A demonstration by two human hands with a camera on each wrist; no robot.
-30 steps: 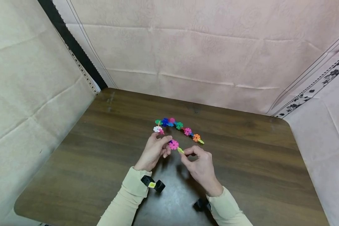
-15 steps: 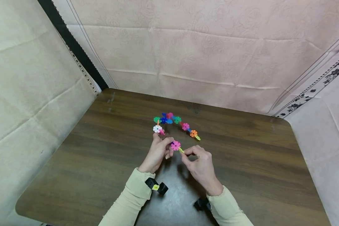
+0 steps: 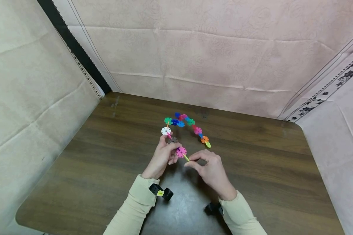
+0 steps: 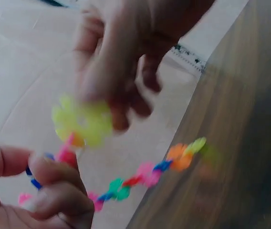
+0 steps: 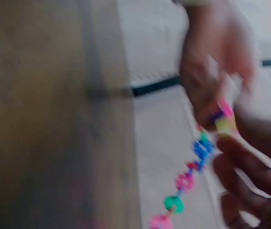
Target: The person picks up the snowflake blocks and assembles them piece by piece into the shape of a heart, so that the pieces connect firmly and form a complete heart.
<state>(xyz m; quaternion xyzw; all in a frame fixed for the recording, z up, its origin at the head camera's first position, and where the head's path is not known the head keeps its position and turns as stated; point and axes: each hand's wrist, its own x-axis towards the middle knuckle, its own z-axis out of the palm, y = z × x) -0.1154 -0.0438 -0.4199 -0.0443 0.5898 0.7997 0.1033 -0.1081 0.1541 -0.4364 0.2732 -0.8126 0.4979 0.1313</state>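
A chain of flower-shaped interlocking plastic discs curves up and away from my hands in the head view. My left hand [image 3: 163, 153] grips it near a grey disc [image 3: 173, 140], its thumb by the bright pink disc [image 3: 181, 152]. Beyond those fingers come a white disc [image 3: 166, 131], then green, blue, pink and orange ones, with a yellow-green disc [image 3: 208, 144] at the far end. At the near end, my right hand [image 3: 210, 166] pinches a yellow disc [image 4: 83, 121] joined to the pink one. Both wrist views are blurred.
The brown wooden table [image 3: 267, 156] spreads out under both hands. Pale patterned cloth [image 3: 194, 58] rises behind it and along both sides. Black wrist cameras [image 3: 161, 192] are strapped on the cream sleeves.
The chain's far part has shifted upward in the head view and bent more tightly. A grey disc now shows by the left fingers. The yellow disc has turned edge-on between the right fingers.
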